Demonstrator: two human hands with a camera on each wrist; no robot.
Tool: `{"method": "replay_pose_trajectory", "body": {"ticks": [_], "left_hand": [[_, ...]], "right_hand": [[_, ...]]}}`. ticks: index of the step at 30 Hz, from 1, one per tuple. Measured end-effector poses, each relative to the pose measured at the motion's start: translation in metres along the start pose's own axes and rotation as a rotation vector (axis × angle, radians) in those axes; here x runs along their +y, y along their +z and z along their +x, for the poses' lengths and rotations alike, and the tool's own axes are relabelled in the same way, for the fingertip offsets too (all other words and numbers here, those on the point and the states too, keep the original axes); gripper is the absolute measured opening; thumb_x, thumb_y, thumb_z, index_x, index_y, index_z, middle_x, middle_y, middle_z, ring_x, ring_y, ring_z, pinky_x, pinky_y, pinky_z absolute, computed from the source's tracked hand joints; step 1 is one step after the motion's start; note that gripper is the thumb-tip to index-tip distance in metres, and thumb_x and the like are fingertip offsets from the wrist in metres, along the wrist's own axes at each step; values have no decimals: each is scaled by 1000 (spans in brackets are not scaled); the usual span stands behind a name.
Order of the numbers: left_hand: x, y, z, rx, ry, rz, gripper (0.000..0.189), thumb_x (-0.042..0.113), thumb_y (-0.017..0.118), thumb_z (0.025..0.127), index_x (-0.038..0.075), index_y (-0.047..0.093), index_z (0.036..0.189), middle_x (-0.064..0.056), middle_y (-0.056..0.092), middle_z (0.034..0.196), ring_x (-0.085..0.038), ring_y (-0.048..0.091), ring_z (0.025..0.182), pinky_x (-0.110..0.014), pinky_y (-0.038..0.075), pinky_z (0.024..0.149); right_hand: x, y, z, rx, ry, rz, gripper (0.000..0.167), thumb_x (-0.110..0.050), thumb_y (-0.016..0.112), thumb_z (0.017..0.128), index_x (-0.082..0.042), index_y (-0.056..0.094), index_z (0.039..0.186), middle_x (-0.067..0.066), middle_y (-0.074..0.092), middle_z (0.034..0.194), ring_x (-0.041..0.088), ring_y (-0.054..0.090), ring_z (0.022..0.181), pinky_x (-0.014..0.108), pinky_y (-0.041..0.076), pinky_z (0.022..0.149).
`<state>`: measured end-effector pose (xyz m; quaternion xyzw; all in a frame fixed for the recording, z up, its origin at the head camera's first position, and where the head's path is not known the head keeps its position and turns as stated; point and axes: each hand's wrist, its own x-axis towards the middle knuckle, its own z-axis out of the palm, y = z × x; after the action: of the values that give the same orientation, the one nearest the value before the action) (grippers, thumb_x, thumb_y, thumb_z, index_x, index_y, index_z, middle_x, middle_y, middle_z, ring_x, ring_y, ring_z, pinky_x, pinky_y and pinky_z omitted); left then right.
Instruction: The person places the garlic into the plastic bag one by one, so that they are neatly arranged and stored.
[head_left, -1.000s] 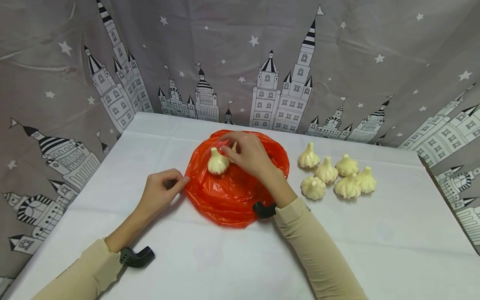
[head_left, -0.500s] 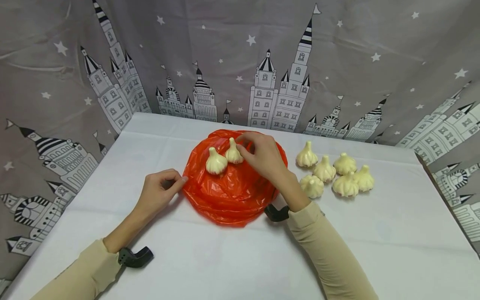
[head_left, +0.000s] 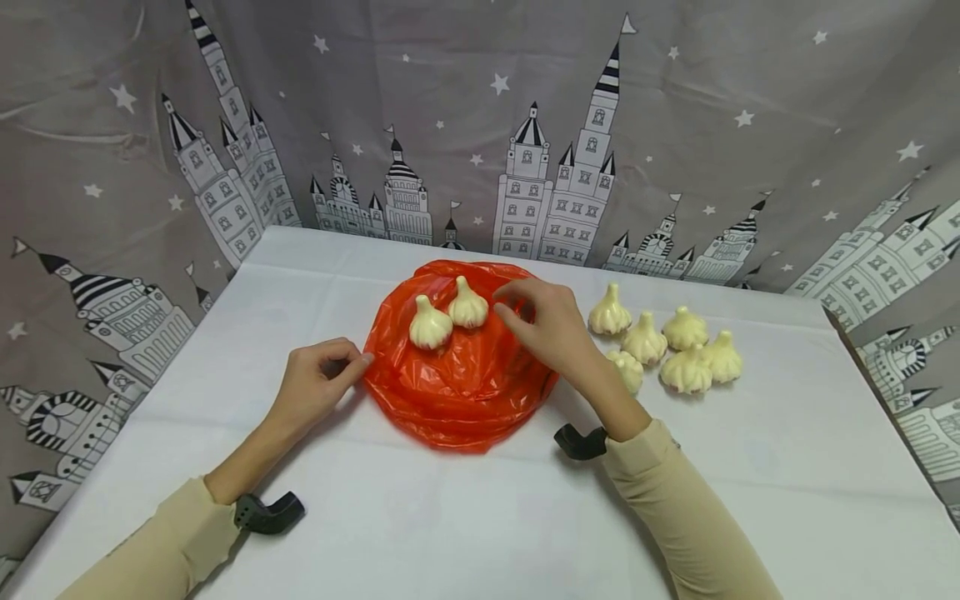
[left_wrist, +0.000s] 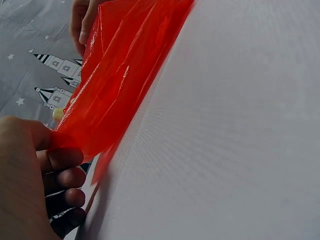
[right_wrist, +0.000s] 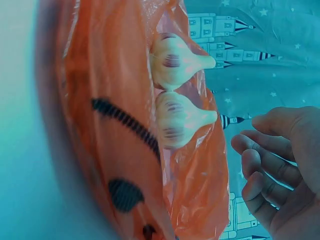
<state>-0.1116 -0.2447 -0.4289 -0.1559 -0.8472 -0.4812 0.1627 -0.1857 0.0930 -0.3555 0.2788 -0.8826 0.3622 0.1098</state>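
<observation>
A red plastic bag (head_left: 465,396) lies spread in a round shape on the white table. Two garlic bulbs, one (head_left: 431,325) a little nearer and one (head_left: 468,307) just behind it, rest side by side in the bag with necks up. At the bag's left edge my left hand (head_left: 318,379) pinches the plastic between thumb and forefinger; the left wrist view shows the film (left_wrist: 115,80) drawn up from those fingers. My right hand (head_left: 551,327) hovers over the bag's right part, fingers loosely bent and holding nothing. The right wrist view shows a gap between its fingertips (right_wrist: 240,142) and both bulbs.
Several more garlic bulbs (head_left: 686,368) stand grouped on the table (head_left: 810,433) to the right of the bag; my right forearm partly covers one of them (head_left: 627,371). A grey curtain (head_left: 450,100) printed with castles hangs behind the table.
My right hand has let go of the second garlic bulb, set beside the first in the bag, and drawn away to the right. The left hand keeps its place at the bag's edge.
</observation>
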Motion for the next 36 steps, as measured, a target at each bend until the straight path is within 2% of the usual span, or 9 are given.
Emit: {"method": "replay_pose_trajectory", "body": {"ticks": [14, 22, 29, 36], "left_hand": [[0, 1, 0, -10, -15, -6, 25, 3, 75, 96, 16, 69, 75, 1, 64, 73, -10, 55, 68, -19, 46, 64], [-2, 0, -1, -5, -2, 9, 25, 1, 75, 94, 16, 70, 75, 0, 64, 72, -9, 55, 67, -19, 45, 63], [1, -1, 0, -10, 1, 3, 25, 2, 75, 95, 17, 70, 75, 1, 65, 73, -9, 56, 67, -18, 46, 64], [0, 0, 0, -12, 0, 2, 25, 2, 75, 95, 16, 70, 76, -1, 65, 72, -10, 55, 66, -18, 45, 63]], "right_hand": [[13, -29, -26, 11, -10, -25, 16, -13, 73, 98, -6, 78, 111, 5, 77, 99, 16, 60, 71, 31, 50, 65], [23, -47, -44, 19, 19, -31, 14, -15, 73, 99, -8, 79, 111, 2, 75, 93, 16, 57, 69, 29, 48, 63], [37, -65, -55, 57, 17, -79, 14, -12, 74, 98, -8, 79, 110, 3, 73, 86, 15, 58, 68, 28, 48, 62], [52, -80, -69, 89, 17, -93, 13, -11, 76, 96, -9, 80, 109, 1, 75, 86, 14, 59, 67, 25, 48, 62]]}}
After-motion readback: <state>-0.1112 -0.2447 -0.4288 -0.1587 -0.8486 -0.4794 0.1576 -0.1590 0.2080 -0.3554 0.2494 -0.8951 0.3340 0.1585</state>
